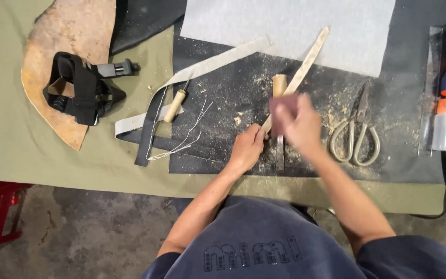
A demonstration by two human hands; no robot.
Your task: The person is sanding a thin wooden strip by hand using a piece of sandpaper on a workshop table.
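A table [78,155] is covered with olive cloth, on which a dark mat [223,98] dusted with filings is laid. A long pale strip [305,59] is seen running from the hands up and to the right, its long axis slanted. Its near end is gripped by the left hand [246,150]. A reddish-brown abrasive piece [283,111] is pinched in the blurred right hand [300,126], pressed against the strip just above the left. Scissors [356,135] are lying to the right, an awl [175,105] to the left.
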